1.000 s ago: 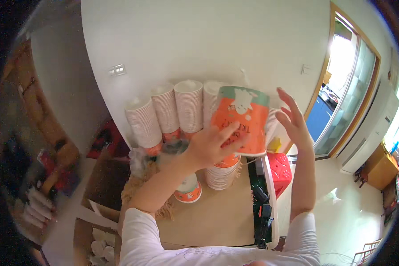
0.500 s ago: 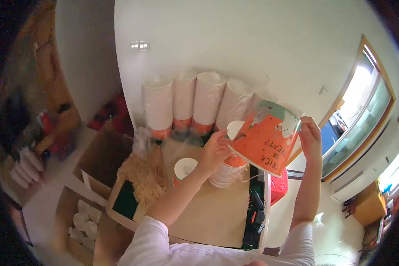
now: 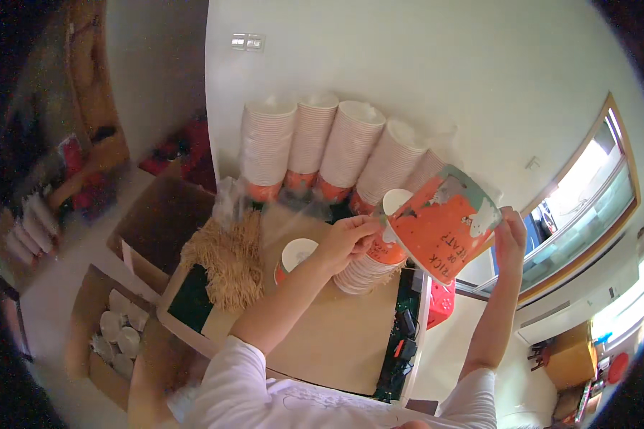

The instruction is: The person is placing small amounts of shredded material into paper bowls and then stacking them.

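Tilted in front of me is a large paper cup (image 3: 436, 223), printed orange and green with white patches. Its green end points up and its pale rim down. My right hand (image 3: 509, 232) pinches its right edge. My left hand (image 3: 350, 241) is closed at its left edge, with some fingertips hidden. Just behind the left hand, an inverted stack of cups (image 3: 368, 275) rests on the table, its white rims downward. A single upright cup (image 3: 297, 254) stands left of that stack, partly covered by my left forearm. Another white-mouthed cup (image 3: 396, 200) shows behind the held one.
Several tall cup stacks (image 3: 352, 146) line the wall. A heap of tan twine or raffia (image 3: 229, 264) and clear plastic lie on the table's (image 3: 322, 343) left side. Open cardboard boxes (image 3: 96, 286) stand at left, near a blurred bare limb (image 3: 147, 382). Black devices (image 3: 406, 336) sit at the right edge.
The held cup has shifted slightly right and turned a little. My left fingers now sit higher along its left edge. The whole view has tilted, and the limb by the boxes has moved.
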A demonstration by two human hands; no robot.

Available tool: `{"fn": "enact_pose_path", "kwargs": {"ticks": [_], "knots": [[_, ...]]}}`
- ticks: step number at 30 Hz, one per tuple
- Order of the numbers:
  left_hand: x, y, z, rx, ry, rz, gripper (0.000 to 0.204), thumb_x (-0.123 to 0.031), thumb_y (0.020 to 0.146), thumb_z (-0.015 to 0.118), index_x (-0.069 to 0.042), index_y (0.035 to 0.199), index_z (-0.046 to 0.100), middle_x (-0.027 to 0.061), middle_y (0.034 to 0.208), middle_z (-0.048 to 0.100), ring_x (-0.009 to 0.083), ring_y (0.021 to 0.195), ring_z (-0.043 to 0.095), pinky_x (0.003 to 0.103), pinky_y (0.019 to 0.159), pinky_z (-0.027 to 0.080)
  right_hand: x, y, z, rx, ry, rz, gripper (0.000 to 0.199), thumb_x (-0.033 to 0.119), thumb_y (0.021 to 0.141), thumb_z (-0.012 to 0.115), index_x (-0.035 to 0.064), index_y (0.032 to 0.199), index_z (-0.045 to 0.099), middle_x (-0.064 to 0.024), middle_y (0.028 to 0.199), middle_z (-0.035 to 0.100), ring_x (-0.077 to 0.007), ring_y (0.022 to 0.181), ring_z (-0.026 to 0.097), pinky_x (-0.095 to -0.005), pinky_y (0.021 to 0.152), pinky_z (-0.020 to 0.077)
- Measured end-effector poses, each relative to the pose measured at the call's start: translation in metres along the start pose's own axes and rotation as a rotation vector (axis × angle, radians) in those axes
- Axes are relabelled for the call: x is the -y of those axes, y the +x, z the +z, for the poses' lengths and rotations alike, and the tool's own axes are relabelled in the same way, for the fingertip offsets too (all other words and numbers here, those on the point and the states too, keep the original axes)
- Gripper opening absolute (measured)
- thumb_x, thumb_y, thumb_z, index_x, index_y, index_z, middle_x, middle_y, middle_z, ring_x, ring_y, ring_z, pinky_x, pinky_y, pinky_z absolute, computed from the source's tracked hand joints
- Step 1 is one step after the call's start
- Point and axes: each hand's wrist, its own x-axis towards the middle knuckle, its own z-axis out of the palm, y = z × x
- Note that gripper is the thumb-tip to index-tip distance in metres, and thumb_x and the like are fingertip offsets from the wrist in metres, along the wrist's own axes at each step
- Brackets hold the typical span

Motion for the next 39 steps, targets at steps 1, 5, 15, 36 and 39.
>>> {"fn": "enact_pose_path", "kwargs": {"ticks": [1,5,15,36,39], "knots": [[-0.002,0.0,0.0,-0.005,-0.003,0.002,0.011,-0.018,0.084,0.055,-0.007,0.081,0.054,-0.004,0.056,0.043,0.0024,0.04,0.031,0.018,0.035,0.021,0.001,0.0,0.002,0.006,0.001,0.002,0.007,-0.001,0.082,0.049,-0.0002,0.085,0.056,-0.0034,0.083,0.054,-0.0104,0.08,0.049,-0.0239,0.075,0.0395],[-0.001,0.003,-0.007,-0.016,-0.204,-0.002,0.01,-0.017,0.085,0.054,-0.009,0.079,0.056,-0.004,0.058,0.044,0.0031,0.043,0.034,0.017,0.036,0.025,0.009,0.002,0.02,0.097,-0.247,-0.143,0.008,-0.003,0.08,0.049,-0.0007,0.083,0.057,-0.0059,0.085,0.053,-0.014,0.084,0.05,-0.0303,0.087,0.0372],[0.064,0.048,-0.042,-0.13,-0.469,0.061,0.009,-0.014,0.081,0.056,-0.005,0.084,0.055,0.0062,0.076,0.058,0.0158,0.065,0.056,0.029,0.063,0.049,-0.011,0.014,0.055,0.112,-0.52,-0.265,0.013,-0.01,0.073,0.052,-0.0017,0.08,0.059,-0.008,0.079,0.054,-0.0182,0.083,0.052,-0.0387,0.096,0.0348],[0.118,0.071,-0.088,-0.347,-0.574,-0.041,0.011,-0.012,0.081,0.054,-0.003,0.087,0.055,0.0074,0.074,0.057,0.0161,0.066,0.055,0.03,0.065,0.048,-0.082,0.01,0.068,0.192,-0.51,-0.118,0.013,-0.009,0.075,0.053,-0.0027,0.084,0.06,-0.0095,0.084,0.056,-0.0173,0.083,0.053,-0.028,0.083,0.0405],[0.129,0.075,-0.099,-0.309,-0.543,-0.066,0.018,-0.016,0.083,0.054,-0.005,0.097,0.054,0.0068,0.087,0.058,0.017,0.081,0.056,0.029,0.072,0.048,-0.084,0.009,0.067,0.188,-0.51,-0.115,0.013,-0.009,0.075,0.053,-0.0026,0.083,0.06,-0.0092,0.083,0.056,-0.0175,0.082,0.053,-0.0307,0.087,0.0394]]}}
